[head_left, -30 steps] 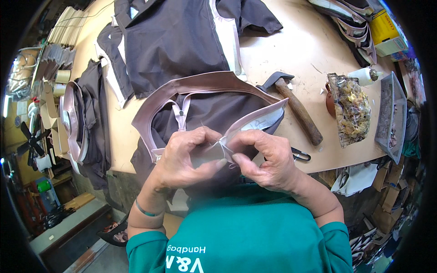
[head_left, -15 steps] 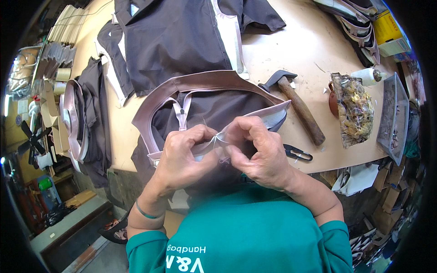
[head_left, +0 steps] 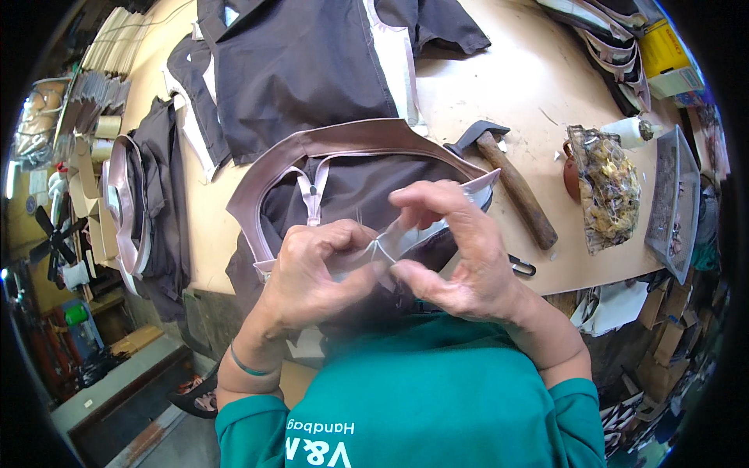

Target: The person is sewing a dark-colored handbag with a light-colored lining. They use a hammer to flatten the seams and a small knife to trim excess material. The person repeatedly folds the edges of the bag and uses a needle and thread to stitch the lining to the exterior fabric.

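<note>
A dark brown bag piece (head_left: 367, 183) with a pink band (head_left: 343, 139) around its opening lies in front of me at the table's near edge. A zip pull with pink tape (head_left: 312, 195) shows inside it. My left hand (head_left: 324, 269) pinches the near edge of the band, its fingertips partly hidden. Thin white threads (head_left: 380, 248) stick up from that edge, between my hands. Beside them my right hand (head_left: 464, 253) has its thumb and forefinger spread apart, the thumb tip close to the threads. Its other fingers are partly hidden.
A hammer (head_left: 519, 191) lies right of the bag, near a black tool (head_left: 521, 266). Farther right are a clump of thread scraps (head_left: 608, 191), a white bottle (head_left: 630, 131) and a grey basket (head_left: 675, 207). More brown pieces (head_left: 300, 70) lie at the back; others hang at left (head_left: 160, 195).
My right hand has opened, its forefinger lifting up and away from the thumb and the threads. My left hand stays at the band's edge.
</note>
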The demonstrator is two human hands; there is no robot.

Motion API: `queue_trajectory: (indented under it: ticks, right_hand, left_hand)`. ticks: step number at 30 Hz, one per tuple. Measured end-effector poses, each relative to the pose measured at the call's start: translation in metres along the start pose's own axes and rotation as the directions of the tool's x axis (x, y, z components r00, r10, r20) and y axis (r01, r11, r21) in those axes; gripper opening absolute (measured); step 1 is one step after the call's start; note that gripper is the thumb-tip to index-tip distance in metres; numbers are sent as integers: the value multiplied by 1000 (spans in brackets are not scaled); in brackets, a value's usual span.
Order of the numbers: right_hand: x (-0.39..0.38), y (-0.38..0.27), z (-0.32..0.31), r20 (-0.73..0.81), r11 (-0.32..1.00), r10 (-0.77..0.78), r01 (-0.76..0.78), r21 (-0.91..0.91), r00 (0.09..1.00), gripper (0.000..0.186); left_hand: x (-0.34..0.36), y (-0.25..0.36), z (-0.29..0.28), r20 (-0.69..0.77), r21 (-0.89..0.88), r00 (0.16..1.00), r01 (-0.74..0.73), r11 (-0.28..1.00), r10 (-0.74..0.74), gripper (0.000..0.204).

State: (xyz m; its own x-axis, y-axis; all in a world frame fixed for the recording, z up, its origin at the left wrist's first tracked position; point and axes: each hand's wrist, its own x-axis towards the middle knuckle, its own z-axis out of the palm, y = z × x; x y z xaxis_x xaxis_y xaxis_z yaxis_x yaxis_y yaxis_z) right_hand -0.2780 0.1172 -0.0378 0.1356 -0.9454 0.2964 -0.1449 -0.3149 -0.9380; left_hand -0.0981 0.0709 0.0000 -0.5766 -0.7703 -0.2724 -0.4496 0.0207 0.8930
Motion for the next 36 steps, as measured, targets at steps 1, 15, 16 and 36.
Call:
queue_trajectory:
  ticks: [1,15,16,36]
  right_hand:
    - [1,-2,1,41,999,43,-43,2,998,52]
    - [12,10,-4,17,993,-84,85,-84,996,29]
    - [14,13,-6,46,968,-154,160,-194,987,29]
    - [3,22,-1,356,520,-457,570,-636,815,27]
  left_hand:
    - [1,2,0,28,19,1000,4,1000,-4,16]
    - [-6,-6,-2,57,-322,998,49,945,-33,15]
    - [-5,-5,-4,80,-340,996,51,939,-26,16]
    - [2,-10,-10,282,-322,954,197,926,-104,24]
